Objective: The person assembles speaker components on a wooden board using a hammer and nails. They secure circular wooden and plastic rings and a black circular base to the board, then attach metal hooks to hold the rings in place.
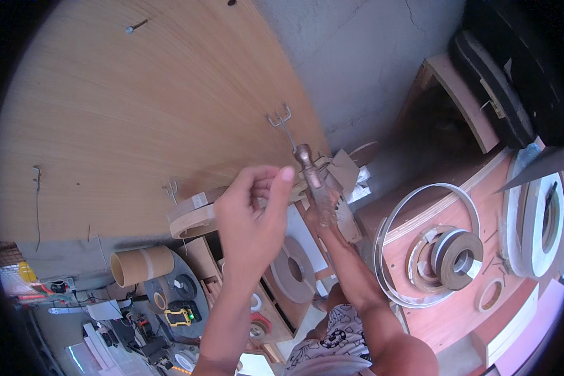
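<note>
The screwdriver (313, 182) sits in the right hand (332, 210), with its tip set against a metal hook bracket (281, 119) on the wooden panel (138, 113). The tool rises from the fist toward the upper left, so the shaft and bracket lie above and left of the hand. The screwdriver has a clear, glassy handle with a brownish metal collar at its upper end and a thin steel shaft. The right hand is closed around the handle, mostly hidden behind it, with the forearm coming up from the lower right. The left hand (254, 200) is raised just left of the handle, fingers curled and fingertips pinched together beside the collar; whether it holds anything cannot be determined. Rolls of edge banding (454, 250) lie on the bench (445, 313) to the right.
</note>
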### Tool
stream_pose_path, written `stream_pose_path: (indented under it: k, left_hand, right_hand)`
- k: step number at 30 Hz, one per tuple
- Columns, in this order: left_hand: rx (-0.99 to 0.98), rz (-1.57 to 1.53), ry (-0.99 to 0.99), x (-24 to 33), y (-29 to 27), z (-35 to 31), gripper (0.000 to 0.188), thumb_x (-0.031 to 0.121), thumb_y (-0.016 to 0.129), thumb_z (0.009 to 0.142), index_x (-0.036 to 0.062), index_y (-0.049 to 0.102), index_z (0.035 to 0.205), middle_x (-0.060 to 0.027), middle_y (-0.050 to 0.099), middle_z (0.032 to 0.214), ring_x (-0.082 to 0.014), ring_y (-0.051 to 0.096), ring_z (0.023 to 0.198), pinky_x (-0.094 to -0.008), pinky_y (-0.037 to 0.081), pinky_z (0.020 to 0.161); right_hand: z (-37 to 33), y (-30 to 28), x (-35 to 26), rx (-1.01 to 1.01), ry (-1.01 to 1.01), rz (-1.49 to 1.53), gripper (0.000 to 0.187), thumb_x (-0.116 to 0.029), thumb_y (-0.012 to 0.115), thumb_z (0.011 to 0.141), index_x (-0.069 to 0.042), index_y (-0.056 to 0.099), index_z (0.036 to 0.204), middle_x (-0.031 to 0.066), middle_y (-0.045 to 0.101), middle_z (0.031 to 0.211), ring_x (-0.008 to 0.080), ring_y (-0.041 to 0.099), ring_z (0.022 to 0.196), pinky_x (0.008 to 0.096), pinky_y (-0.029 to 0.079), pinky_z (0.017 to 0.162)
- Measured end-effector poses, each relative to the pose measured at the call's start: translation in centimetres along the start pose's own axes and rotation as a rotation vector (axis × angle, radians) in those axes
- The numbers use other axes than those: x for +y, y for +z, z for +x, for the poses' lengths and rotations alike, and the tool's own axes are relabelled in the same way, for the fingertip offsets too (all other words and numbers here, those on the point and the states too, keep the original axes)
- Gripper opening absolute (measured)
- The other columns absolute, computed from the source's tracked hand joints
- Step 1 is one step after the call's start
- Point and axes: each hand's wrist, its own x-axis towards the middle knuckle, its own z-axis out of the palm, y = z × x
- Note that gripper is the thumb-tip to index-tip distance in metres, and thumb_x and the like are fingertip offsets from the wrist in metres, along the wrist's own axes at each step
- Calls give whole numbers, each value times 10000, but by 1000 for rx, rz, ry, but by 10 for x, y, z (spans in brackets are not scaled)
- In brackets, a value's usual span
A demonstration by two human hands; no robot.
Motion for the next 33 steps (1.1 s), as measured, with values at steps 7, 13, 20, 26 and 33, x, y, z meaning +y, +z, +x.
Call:
stream_pose_path:
  k: [7,13,20,26,33]
  left_hand:
    - [26,145,259,-9,29,22,169,106,817,946,-50,750,941,-165,734,805,-175,698,709,-300,541,694]
    - [75,136,376,-6,37,25,126,68,815,938,-31,740,919,-152,720,794,-204,689,693,-315,533,679]
    - [61,197,395,-9,31,24,114,45,811,935,-33,731,917,-154,703,776,-210,660,667,-315,513,655]
    - [68,194,433,-15,30,27,114,43,812,934,-33,730,915,-150,704,776,-200,644,653,-303,497,636]
    - [75,156,439,-23,32,31,186,90,842,906,-4,764,1047,-150,752,925,-212,673,788,-327,521,726]
  right_hand:
    - [46,12,-22,188,71,328,785,-787,432,918,-47,599,1117,14,513,769,135,521,678,313,391,589]
    - [52,19,11,95,110,315,909,-883,420,954,-12,604,1137,13,559,817,87,513,707,278,400,607]
    - [43,24,-2,113,61,366,803,-730,458,1043,30,610,1254,17,577,882,76,542,782,224,398,594]
    - [48,30,-1,139,36,500,827,-763,471,1026,36,587,1202,15,548,821,84,540,726,226,379,570]
    - [33,21,-1,205,152,587,884,-936,433,915,-57,502,989,29,498,779,114,488,665,272,360,537]
